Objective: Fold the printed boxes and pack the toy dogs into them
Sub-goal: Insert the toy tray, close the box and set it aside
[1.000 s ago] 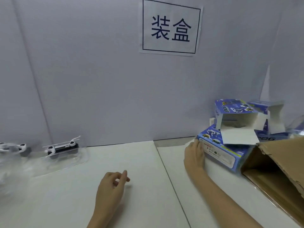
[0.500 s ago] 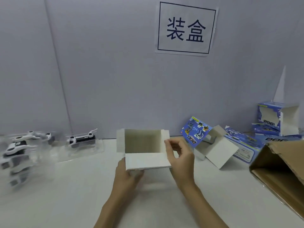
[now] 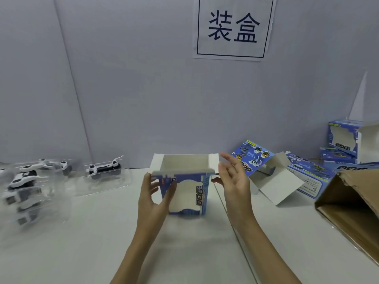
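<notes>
Holding one blue printed box [image 3: 184, 193] upright above the middle of the white table [image 3: 102, 232], long axis vertical, open mouth facing up with the white flaps splayed out at the top. "DOG" lettering runs sideways up the front face, so definitely stood on end. Left hand [image 3: 152, 198] wrapped round the box's left side, thumb on the front face and fingers curled behind, gripping it. Right hand [image 3: 233, 181] just beside the right top flap, fingers spread loose and open; can't tell if a fingertip actually touches the flap edge.

Off to the right: another printed box [image 3: 264, 167] lying tipped over with its white flap hanging open toward the camera, more blue boxes [image 3: 346, 144] stacked against the grey wall behind it, and a brown cardboard carton [image 3: 352, 203] at the far right edge, opening toward the middle.

Over on the left: toy dogs [image 3: 103, 168] in clear plastic trays, black and white, lying on their sides with long axis roughly left-right. Nearer ones pretty blurry. Paper sign [image 3: 233, 27] with two characters stuck on the wall up top.
</notes>
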Demonstrator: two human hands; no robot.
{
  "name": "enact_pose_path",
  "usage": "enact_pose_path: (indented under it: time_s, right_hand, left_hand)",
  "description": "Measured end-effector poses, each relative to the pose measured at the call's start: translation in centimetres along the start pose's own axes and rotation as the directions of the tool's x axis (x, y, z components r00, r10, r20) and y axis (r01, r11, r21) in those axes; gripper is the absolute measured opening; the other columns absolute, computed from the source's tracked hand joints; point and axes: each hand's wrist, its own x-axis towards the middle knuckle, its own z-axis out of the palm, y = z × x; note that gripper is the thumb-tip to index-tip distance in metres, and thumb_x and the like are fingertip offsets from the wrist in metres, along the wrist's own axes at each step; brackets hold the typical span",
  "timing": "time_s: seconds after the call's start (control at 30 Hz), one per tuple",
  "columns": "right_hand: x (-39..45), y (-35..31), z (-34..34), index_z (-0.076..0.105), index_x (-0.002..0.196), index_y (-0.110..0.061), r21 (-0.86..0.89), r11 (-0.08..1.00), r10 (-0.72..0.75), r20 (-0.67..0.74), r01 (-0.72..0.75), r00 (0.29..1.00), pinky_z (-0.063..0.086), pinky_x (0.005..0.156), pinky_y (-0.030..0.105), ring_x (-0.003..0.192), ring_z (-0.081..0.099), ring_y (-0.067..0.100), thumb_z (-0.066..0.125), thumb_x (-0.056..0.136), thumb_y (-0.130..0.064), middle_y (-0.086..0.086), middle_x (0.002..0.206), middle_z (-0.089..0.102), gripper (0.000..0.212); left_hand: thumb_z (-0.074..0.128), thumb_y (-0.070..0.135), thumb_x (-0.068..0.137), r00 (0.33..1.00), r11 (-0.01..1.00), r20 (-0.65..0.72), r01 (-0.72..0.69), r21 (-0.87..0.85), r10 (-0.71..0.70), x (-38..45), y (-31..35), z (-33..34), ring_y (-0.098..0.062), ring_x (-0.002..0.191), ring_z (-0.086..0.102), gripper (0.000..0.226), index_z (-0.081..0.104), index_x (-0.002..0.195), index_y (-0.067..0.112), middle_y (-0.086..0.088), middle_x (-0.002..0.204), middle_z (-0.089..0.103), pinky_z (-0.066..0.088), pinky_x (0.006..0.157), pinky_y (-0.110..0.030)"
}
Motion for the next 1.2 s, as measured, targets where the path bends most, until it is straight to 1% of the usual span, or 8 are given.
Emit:
enact_pose_path:
  time_s: [0.13, 0.27, 0.4, 0.53, 0.63, 0.87, 1.03, 1.2]
  right_hand:
    - [-0.3, 0.0, 0.5, 0.068, 0.122, -0.023, -0.035, 0.999, -0.005, -0.013, 0.004, 1.0, 0.057, 0.083, 0.031, 0.096, 0.071, 0.018, 0.058, 0.105, -0.029, 0.0, 0.109, 0.074, 0.021]
    - [-0.5, 0.2, 0.8, 0.063, 0.134, -0.032, -0.139, 0.99, -0.002, 0.044, 0.008, 0.999, 0.049, 0.11, 0.038, 0.131, 0.058, 0.011, 0.048, 0.098, -0.05, -0.009, 0.139, 0.065, 0.043]
    - [-1.3, 0.3, 1.3, 0.046, 0.154, -0.029, -0.108, 0.994, 0.021, 0.205, 0.001, 0.979, 0.032, 0.123, 0.054, 0.151, 0.038, 0.02, 0.043, 0.096, -0.07, -0.002, 0.159, 0.047, 0.071]
    - [-2.2, 0.1, 2.0, 0.04, 0.154, -0.044, -0.13, 0.991, 0.017, 0.264, 0.018, 0.964, 0.05, 0.105, 0.059, 0.124, 0.061, 0.039, 0.042, 0.092, -0.082, 0.003, 0.127, 0.068, 0.072]
    - [-2.3, -0.2, 2.3, 0.054, 0.143, -0.027, -0.154, 0.987, -0.011, 0.208, 0.044, 0.978, 0.057, 0.089, 0.03, 0.113, 0.069, 0.022, 0.044, 0.085, -0.089, -0.001, 0.119, 0.072, 0.085]
    - [-1.9, -0.8, 2.5, 0.072, 0.107, -0.049, -0.091, 0.992, -0.071, 0.173, 0.087, 0.982, 0.056, 0.095, 0.058, 0.113, 0.07, 0.03, 0.05, 0.089, -0.08, 0.012, 0.124, 0.068, 0.041]
    - [-1.2, -1.1, 2.0, 0.071, 0.11, -0.043, -0.076, 0.997, 0.005, 0.139, 0.005, 0.99, 0.058, 0.092, 0.06, 0.111, 0.071, 0.028, 0.063, 0.087, -0.07, 0.009, 0.127, 0.068, 0.036]
    - [-1.1, -0.2, 2.0, 0.061, 0.131, -0.041, -0.055, 0.998, 0.009, 0.1, -0.004, 0.995, 0.058, 0.097, 0.043, 0.122, 0.065, 0.014, 0.064, 0.093, -0.042, -0.012, 0.123, 0.069, 0.039]
  left_hand:
    - [0.073, 0.048, 0.088, 1.0, 1.0, -0.026, 0.014, 0.017, -0.013, -0.1, 0.2, -0.3, -0.003, 0.1, 0.065, 0.059, 0.047, 0.14, 0.036, 0.01, 0.12, 0.066, 0.052, 0.083, -0.022]
    - [0.074, 0.055, 0.088, 1.0, 0.999, -0.012, -0.004, 0.032, 0.005, -0.1, 0.7, 0.2, 0.001, 0.098, 0.062, 0.074, 0.032, 0.148, 0.053, 0.029, 0.109, 0.061, 0.051, 0.079, -0.011]
    - [0.066, 0.069, 0.084, 0.997, 1.0, 0.072, 0.023, 0.001, -0.023, -0.1, 1.1, 0.2, 0.004, 0.111, 0.058, 0.071, 0.032, 0.145, 0.064, 0.021, 0.125, 0.054, 0.054, 0.084, -0.021]
    - [0.06, 0.074, 0.078, 0.986, 1.0, 0.164, 0.011, 0.001, -0.011, -0.3, 1.8, 0.2, 0.008, 0.127, 0.051, 0.057, 0.037, 0.129, 0.076, 0.03, 0.141, 0.046, 0.043, 0.091, -0.011]
    - [0.059, 0.077, 0.076, 0.982, 0.999, 0.182, 0.053, -0.01, -0.05, -0.3, 1.6, 0.4, 0.002, 0.129, 0.054, 0.068, 0.033, 0.138, 0.069, 0.02, 0.146, 0.052, 0.044, 0.091, -0.011]
    - [0.051, 0.074, 0.082, 0.989, 0.997, 0.147, 0.026, -0.07, -0.015, -0.4, 3.0, 0.9, -0.016, 0.122, 0.062, 0.023, 0.051, 0.104, 0.073, 0.001, 0.136, 0.057, 0.055, 0.097, -0.037]
    - [0.052, 0.065, 0.096, 0.988, 0.958, 0.109, 0.136, -0.254, -0.111, -0.5, 4.2, 1.6, -0.016, 0.106, 0.074, 0.039, 0.055, 0.114, 0.031, -0.007, 0.126, 0.067, 0.062, 0.067, -0.028]
    - [0.057, 0.06, 0.088, 0.998, 0.959, 0.051, 0.059, -0.277, -0.046, -0.6, 4.5, 1.7, -0.025, 0.11, 0.069, 0.049, 0.042, 0.134, 0.065, -0.004, 0.122, 0.06, 0.061, 0.083, -0.04]
